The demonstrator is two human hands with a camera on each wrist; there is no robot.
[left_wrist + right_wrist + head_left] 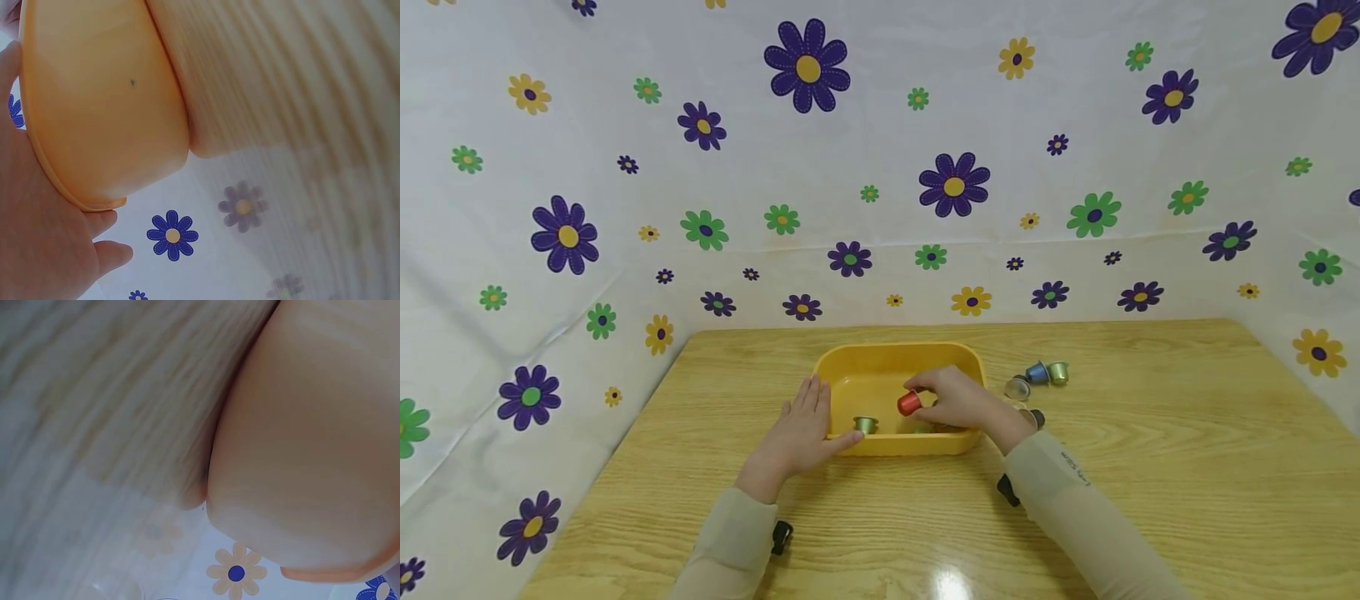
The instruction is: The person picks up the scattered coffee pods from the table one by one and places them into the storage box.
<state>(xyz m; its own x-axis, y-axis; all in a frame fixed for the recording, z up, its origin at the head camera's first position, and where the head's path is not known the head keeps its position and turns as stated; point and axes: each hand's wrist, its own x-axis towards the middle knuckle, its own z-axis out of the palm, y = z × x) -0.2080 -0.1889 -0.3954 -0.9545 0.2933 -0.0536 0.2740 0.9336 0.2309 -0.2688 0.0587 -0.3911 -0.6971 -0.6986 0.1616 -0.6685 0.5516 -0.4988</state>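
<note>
A yellow plastic tray (850,360) sits on the wooden table (1150,467). My right hand (958,402) reaches over the tray and pinches a red capsule (909,403) at its fingertips, just above the tray floor. A green capsule (866,425) stands inside the tray near its front wall. My left hand (801,429) lies flat with straight fingers against the tray's left front corner. The left wrist view shows the tray's outer wall (100,106) pressed against my left palm (44,237). In the right wrist view only the tray's outside (306,444) is visible, blurred.
Several loose capsules lie on the table right of the tray: a blue one (1037,372), a green one (1058,372), a silver one (1017,388) and a dark one (1037,417). A flowered cloth (880,167) rises behind and beside the table.
</note>
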